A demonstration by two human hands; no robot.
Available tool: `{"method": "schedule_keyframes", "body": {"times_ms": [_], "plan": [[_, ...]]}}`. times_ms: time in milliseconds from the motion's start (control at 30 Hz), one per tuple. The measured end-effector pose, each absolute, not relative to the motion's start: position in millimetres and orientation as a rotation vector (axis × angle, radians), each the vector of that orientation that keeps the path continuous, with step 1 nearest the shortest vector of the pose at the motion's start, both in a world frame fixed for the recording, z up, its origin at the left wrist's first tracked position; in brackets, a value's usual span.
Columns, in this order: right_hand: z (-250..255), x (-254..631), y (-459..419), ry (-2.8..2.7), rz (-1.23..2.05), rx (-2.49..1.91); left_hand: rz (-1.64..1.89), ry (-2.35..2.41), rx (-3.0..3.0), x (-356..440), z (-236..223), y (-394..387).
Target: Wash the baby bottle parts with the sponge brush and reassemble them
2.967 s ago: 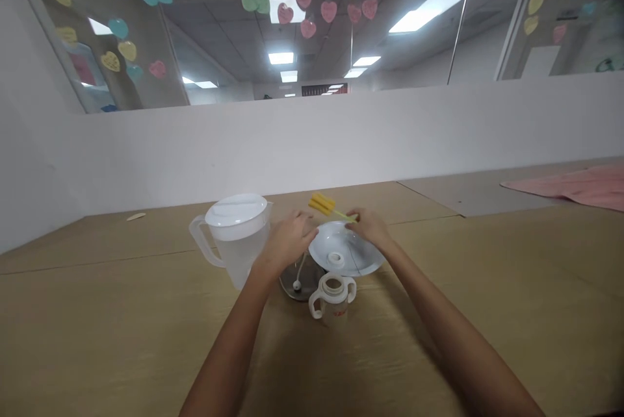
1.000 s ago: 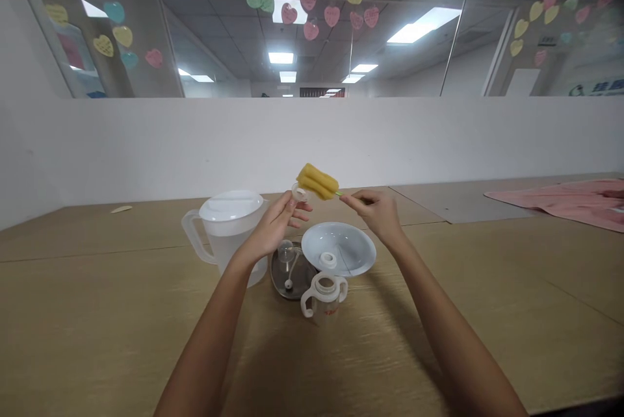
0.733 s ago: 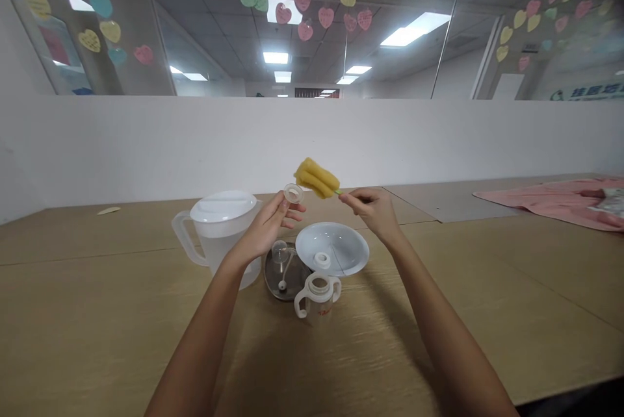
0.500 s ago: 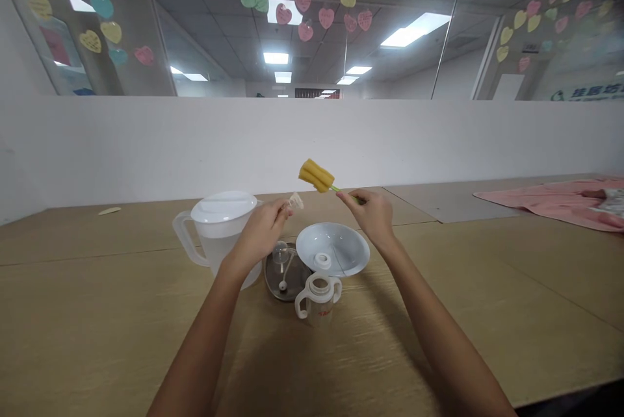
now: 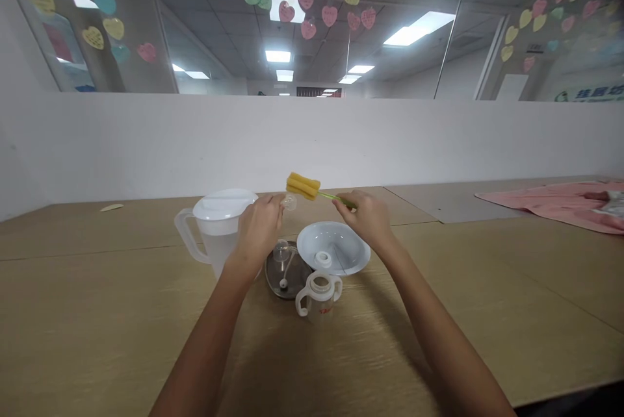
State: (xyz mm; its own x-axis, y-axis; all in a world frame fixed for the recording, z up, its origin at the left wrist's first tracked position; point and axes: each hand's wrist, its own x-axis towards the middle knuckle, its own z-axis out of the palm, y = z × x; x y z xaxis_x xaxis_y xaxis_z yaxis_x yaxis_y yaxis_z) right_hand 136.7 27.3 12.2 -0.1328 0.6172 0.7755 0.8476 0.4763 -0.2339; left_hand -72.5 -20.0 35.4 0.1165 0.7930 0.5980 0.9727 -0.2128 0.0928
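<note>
My right hand (image 5: pixel 364 214) is closed on the green handle of a sponge bottle brush (image 5: pixel 303 186), whose yellow sponge head points left. In my left hand (image 5: pixel 260 225) a small clear bottle nipple (image 5: pixel 289 202) is pinched, just below the sponge head; I cannot tell whether they touch. Beneath both hands stands a white bowl (image 5: pixel 358 252) with a white ring (image 5: pixel 322 258) inside. In front of it is a clear baby bottle (image 5: pixel 320 300) with two white handles and no lid. A dark metal tray (image 5: pixel 298 284) holds a clear cap (image 5: pixel 281 250) and a straw with a white weighted end (image 5: pixel 283 283).
A lidded plastic pitcher (image 5: pixel 217 235) holding clear liquid stands left of the tray, partly behind my left hand. A pink cloth (image 5: pixel 541 199) lies at the far right, and a white wall (image 5: pixel 312 138) rises behind the table (image 5: pixel 439 313).
Both hands rose from the bowl with brush and nipple. Since then the nipple has been turned in my left hand, and the sponge head has shifted left and down above it.
</note>
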Motion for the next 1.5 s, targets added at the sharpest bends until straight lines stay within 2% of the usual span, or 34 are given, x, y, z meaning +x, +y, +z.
{"method": "schedule_keyframes", "body": {"times_ms": [300, 533, 700, 933, 1133, 1367, 1500], "plan": [[16, 141, 21, -1.917, -0.142, -1.095, -0.777, -1.785, -2.041, -74, 38, -21], [17, 138, 19, -1.866, -0.334, -1.229, -0.728, -1.806, -2.075, -73, 37, -21], [21, 141, 10, -1.910, -0.081, -1.159, -0.748, -1.839, -2.059, -73, 39, -22], [23, 140, 7, -1.706, -0.349, -1.236, -0.771, -1.831, -2.066, -73, 41, -24], [27, 151, 9, -1.862, -0.033, -1.237, -0.770, -1.872, -2.078, -73, 42, -24], [25, 153, 16, -1.677, -0.214, -1.385, -0.767, -1.881, -2.098, -73, 43, -26], [24, 151, 18, -1.810, 0.094, -1.332, -0.779, -1.877, -2.102, -72, 43, -26]]}}
